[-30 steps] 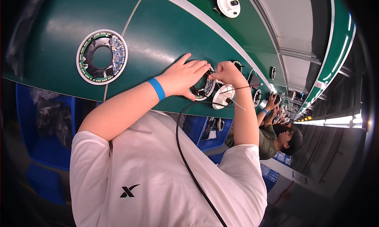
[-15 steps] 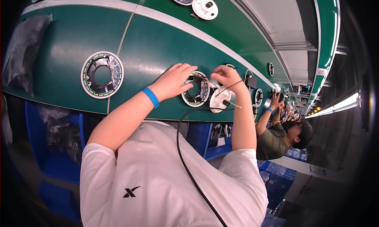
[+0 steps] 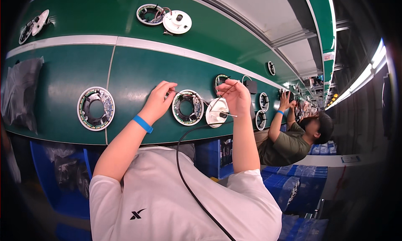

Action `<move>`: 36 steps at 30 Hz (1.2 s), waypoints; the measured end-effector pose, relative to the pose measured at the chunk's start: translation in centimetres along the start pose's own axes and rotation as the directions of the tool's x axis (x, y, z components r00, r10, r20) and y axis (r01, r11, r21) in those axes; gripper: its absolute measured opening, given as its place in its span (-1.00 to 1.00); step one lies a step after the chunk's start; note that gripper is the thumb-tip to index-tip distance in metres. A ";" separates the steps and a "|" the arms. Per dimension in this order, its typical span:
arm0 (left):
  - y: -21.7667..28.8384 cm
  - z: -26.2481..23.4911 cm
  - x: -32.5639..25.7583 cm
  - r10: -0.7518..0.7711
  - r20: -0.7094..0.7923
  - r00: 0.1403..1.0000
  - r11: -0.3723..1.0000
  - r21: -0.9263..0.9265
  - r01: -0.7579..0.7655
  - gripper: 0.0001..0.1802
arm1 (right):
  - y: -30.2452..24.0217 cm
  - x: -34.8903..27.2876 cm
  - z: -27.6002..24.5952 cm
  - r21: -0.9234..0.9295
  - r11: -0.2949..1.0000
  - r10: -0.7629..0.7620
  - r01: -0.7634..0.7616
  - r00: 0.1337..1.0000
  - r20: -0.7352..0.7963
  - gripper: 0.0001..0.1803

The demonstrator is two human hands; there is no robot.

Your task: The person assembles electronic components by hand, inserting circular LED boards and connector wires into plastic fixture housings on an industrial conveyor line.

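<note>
In front of me lies a white-rimmed ring housing (image 3: 198, 115) with a circuit board and small lights around its inside. A white round cover (image 3: 217, 118) with a dark camera-like centre rests against its right side. Over the ring's far left, my left hand (image 3: 158, 102) pinches a thin dark wire (image 3: 188, 94) by its end. My right hand (image 3: 237, 97) is raised above the cover, its fingertips closed on another thin brown wire (image 3: 221, 97) that runs down to the cover. A short white cable (image 3: 229, 114) sticks out beside my right wrist.
A second ring housing (image 3: 96, 109) lies to the left, near a dark plastic bag (image 3: 23, 94). Further units (image 3: 177, 22) sit on the far green surface. A black cable (image 3: 179, 155) hangs across my front. On the right a co-worker (image 3: 289, 142) handles something.
My left hand has lifted off the ring and now pinches a wire to its far left. My right hand has turned and still holds a wire. The whole view has shifted.
</note>
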State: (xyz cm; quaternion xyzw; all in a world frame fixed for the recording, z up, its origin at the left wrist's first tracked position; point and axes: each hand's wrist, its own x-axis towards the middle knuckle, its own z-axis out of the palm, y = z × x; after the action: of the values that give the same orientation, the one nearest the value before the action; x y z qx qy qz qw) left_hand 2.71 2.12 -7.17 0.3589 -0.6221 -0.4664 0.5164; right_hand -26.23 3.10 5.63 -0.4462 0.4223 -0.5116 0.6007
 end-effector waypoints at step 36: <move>3.2 1.5 -8.5 0.266 0.331 0.905 0.887 0.285 -0.365 -0.87 | 3.4 1.4 5.3 -0.996 0.007 0.304 0.090 0.949 0.088 -0.84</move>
State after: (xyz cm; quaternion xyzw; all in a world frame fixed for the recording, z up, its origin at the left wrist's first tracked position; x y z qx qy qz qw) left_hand 3.14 11.28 -6.78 0.2652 -0.8108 -0.3072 0.4218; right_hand -20.12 2.50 3.58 -0.7705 0.6019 0.0486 0.2040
